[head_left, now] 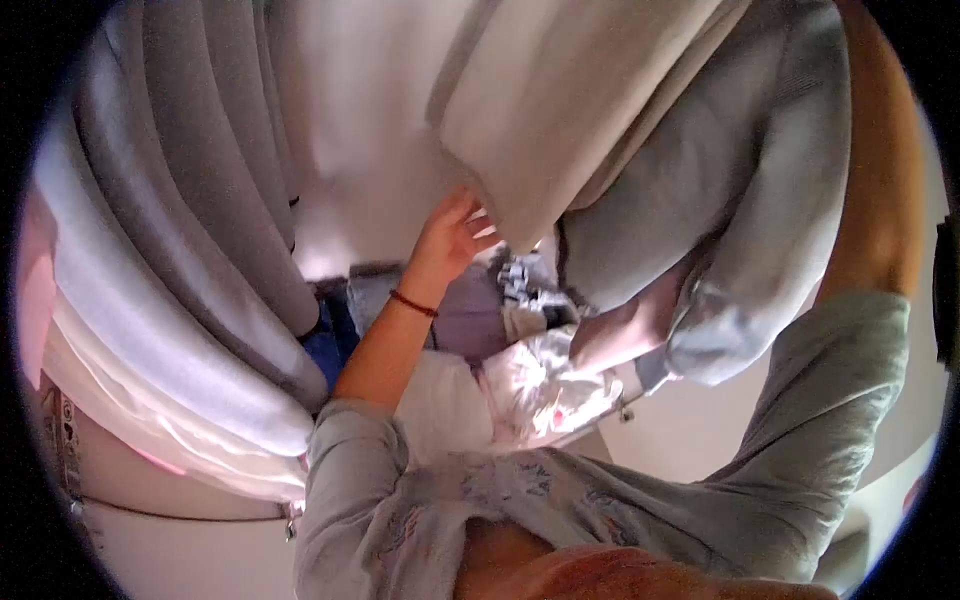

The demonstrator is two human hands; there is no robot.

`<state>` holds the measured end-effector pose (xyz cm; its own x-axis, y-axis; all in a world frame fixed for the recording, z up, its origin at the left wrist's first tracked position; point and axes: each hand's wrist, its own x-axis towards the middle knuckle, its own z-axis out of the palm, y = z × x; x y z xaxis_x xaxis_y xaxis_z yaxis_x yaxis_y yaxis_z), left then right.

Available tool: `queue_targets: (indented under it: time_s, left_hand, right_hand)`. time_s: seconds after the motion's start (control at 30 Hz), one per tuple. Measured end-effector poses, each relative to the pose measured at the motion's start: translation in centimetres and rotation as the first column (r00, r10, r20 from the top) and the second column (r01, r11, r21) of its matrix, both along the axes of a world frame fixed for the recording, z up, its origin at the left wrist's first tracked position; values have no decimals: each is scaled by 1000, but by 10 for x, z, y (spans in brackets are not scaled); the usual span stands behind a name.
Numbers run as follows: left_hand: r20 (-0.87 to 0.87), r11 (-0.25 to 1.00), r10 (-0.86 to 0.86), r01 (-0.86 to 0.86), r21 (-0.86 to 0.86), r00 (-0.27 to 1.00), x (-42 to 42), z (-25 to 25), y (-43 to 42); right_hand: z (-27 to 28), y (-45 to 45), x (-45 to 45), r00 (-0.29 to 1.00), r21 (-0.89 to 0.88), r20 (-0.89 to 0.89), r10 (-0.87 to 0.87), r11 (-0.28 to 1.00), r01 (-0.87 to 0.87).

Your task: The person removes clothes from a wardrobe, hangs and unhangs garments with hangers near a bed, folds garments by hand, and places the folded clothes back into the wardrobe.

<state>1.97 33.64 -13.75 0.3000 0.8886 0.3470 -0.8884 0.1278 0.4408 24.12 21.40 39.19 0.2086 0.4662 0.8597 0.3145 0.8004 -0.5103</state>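
My left hand (458, 238) is raised in the middle of the view, with a thin dark red bracelet (414, 304) on the wrist. Its fingers are apart and slightly curled, and the fingertips meet the lower edge of a hanging beige garment (560, 110); no firm grip shows. Up the right side stretches my right arm (880, 150), leaving the view at the top, so the right hand is hidden. Beside the beige garment, grey garments (680, 200) hang between my two arms.
More hanging clothes, grey and pale (190, 220), fill the left side. Beneath my left hand lie piled clothes (470, 310), with a shiny pale bundle (545, 390) nearby. A thin rod or cord (180, 512) runs at lower left against a pale surface.
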Motion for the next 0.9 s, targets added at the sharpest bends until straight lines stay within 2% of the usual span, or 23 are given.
queue_targets:
  time_s: [0.03, 0.07, 0.1, 0.13, 0.17, 0.2, 0.23, 0.27, 0.3, 0.33, 0.37, 0.4, 0.43, 0.5, 0.53, 0.57, 0.6, 0.63, 0.7, 0.73, 0.8, 0.83, 0.9]
  left_hand:
    - [-51, 999, 30, -31, -20, 998, 1, 11, -20]
    - [-105, 997, 59, -63, -36, 993, 2, 14, -31]
    - [-113, 996, 50, -57, -61, 992, 3, 5, -33]
    - [-112, 998, 6, -13, -60, 994, 2, -9, -37]
    - [-111, 998, -44, 38, -58, 993, 2, -22, -39]
    - [-108, 995, -82, 75, -66, 991, 0, -38, -40]
    - [-120, 991, -104, 94, -92, 987, 1, -49, -44]
    - [-113, 982, -166, 153, -114, 980, 2, -58, -48]
    - [-103, 968, -227, 212, -134, 968, 1, -67, -53]
    - [-60, 954, -284, 276, -116, 957, 2, -76, -58]
    - [-67, 947, -306, 296, -126, 950, 3, -78, -66]
    - [-86, 940, -323, 308, -148, 943, 4, -80, -76]
    - [-104, 933, -338, 319, -170, 935, 5, -83, -84]
    - [-118, 922, -369, 346, -175, 922, 9, -95, -94]
    - [-111, 907, -409, 391, -154, 906, 12, -99, -100]
    - [-106, 890, -451, 436, -134, 886, 16, -102, -107]
    - [-126, 885, -457, 438, -158, 880, 19, -99, -118]
    - [-130, 869, -485, 461, -177, 865, 21, -99, -125]
    - [-135, 822, -564, 538, -186, 815, 26, -105, -142]
    - [-171, 815, -576, 547, -190, 799, 28, -107, -150]
    - [-147, 761, -646, 620, -190, 749, 33, -120, -167]
    - [-152, 743, -667, 638, -202, 729, 38, -125, -177]
    - [-220, 711, -703, 659, -245, 676, 48, -143, -194]
  right_hand:
    - [-23, -10, -11, 952, 262, 113, -286, 933, 249]
    - [-45, -21, -20, 815, 526, 146, -561, 741, 416]
    - [-64, -29, -27, 609, 747, 94, -787, 460, 479]
    - [-86, -31, -29, 600, 728, 110, -792, 475, 494]
    - [-111, -30, -30, 364, 892, 66, -929, 218, 396]
    - [-140, -28, -35, 122, 981, -40, -992, -16, 193]
    - [-172, -39, -42, 102, 978, -17, -995, 5, 207]
    - [-208, -52, -52, -225, 981, 58, -973, 14, 192]
    - [-241, -54, -57, -527, 984, 121, -841, 33, 175]
    - [-273, -34, -33, -333, 892, 441, -833, 367, 262]
    - [-308, -31, -32, -294, 873, 485, -824, 440, 210]
    - [-346, -34, -25, -320, 725, 687, -652, 584, 367]
    - [-379, -45, -23, -396, 662, 747, -534, 651, 371]
    - [-439, -72, -22, -347, 368, 912, -217, 808, 460]
    - [-470, -85, -14, -278, 157, 961, -6, 837, 524]
    - [-492, -107, -20, -100, -75, 982, 158, 821, 567]
    - [-516, -125, -17, 148, -232, 972, 181, 822, 520]
    - [-521, -142, -22, 266, -349, 931, 249, 820, 453]
    - [-553, -182, -21, 425, -482, 859, 286, 731, 483]
    - [-574, -199, -13, 459, -508, 843, 279, 694, 510]
    - [-624, -245, 1, 598, -682, 727, 337, 458, 571]
    - [-640, -268, 3, 644, -700, 709, 288, 392, 596]
    - [-666, -307, 11, 701, -772, 622, 350, 124, 623]
